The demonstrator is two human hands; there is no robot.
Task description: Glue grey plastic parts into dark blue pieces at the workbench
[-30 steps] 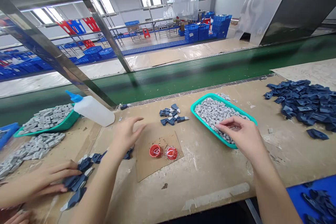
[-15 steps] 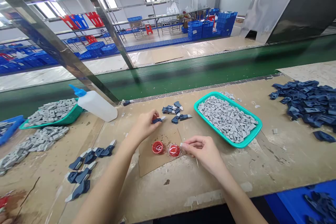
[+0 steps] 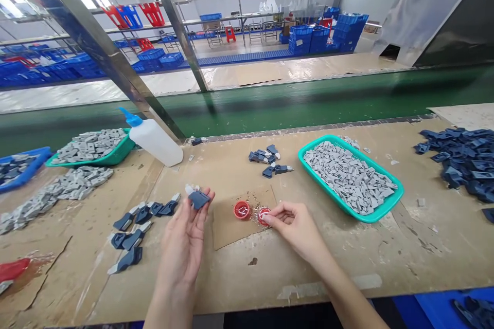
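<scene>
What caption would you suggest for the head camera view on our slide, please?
Left hand holds a dark blue plastic part while the right hand touches a red cap on cardboard.

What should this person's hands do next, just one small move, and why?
Probably bring the right hand away from the shiny red cap to the dark blue part held in the left hand. The right fingertips are pinched at the cap, and the blue parts lying nearby have pale tips, so joining seems likely.
</scene>
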